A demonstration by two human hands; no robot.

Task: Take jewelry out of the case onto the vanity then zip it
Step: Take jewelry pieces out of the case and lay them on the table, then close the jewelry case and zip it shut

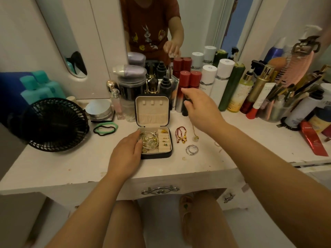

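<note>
Lying open at the middle of the white worktop [71, 163], the black jewelry case [152, 110] had its lid upright and silver bangles [150, 142] in its tray, with the left hand [127, 151] curled round its left edge. The right hand [198, 106], raised just right of the lid, pinched a thin cord whose pale pendant [194, 138] hung low over the worktop. Red-cord bracelets [180, 136] and two silver hoops [191, 150] lay on the worktop just right of the case.

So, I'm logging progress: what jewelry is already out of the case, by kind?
Red cord bunch with gold charms: 1
Silver hoops: 2
Pendant on a cord, held by the right hand: 1
Total: 4
</note>
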